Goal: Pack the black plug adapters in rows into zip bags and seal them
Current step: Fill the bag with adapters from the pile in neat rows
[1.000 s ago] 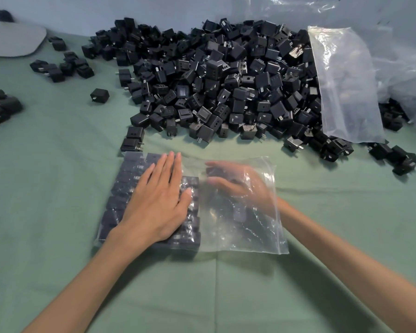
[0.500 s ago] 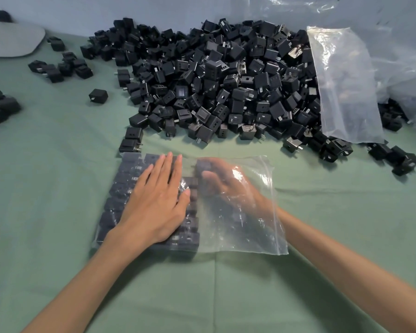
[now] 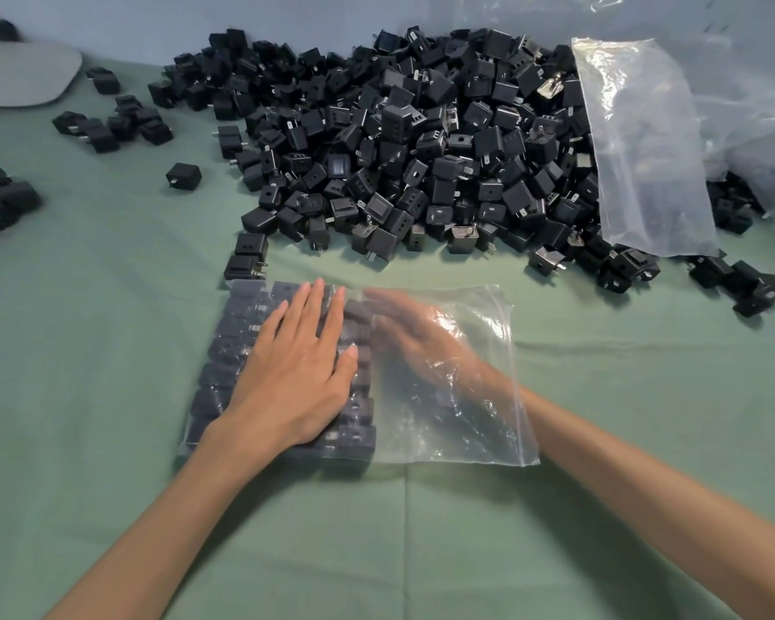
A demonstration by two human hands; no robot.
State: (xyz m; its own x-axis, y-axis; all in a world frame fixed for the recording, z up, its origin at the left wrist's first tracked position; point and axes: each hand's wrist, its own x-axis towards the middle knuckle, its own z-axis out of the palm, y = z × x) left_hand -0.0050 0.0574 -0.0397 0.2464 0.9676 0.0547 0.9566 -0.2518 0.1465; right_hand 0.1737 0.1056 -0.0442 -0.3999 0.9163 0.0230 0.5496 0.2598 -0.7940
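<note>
**While the left grip [image 3: 296,373] pins the rows, the right grip [image 3: 417,342] reaches into the bag [image 3: 466,422]**

On the green desk [image 3: 108,396] the clear bag lies flat, with its zip edge to the right. Black adapters [image 3: 229,351] fill its left half in rows. The left grip rests on top of the plastic over these rows, fingers straight and released, grasping nothing. The right grip is inside the bag, its forearm passing through the zip edge. It is blurred behind the film, but its fingers look straight and released, their tips touching the nearest row at its far end. Two loose adapters [image 3: 247,257] sit just beyond the bag's far left corner. Behind them spreads a big pile [image 3: 399,149] of adapters, with an empty bag [image 3: 645,149] lying over its right side.
</note>
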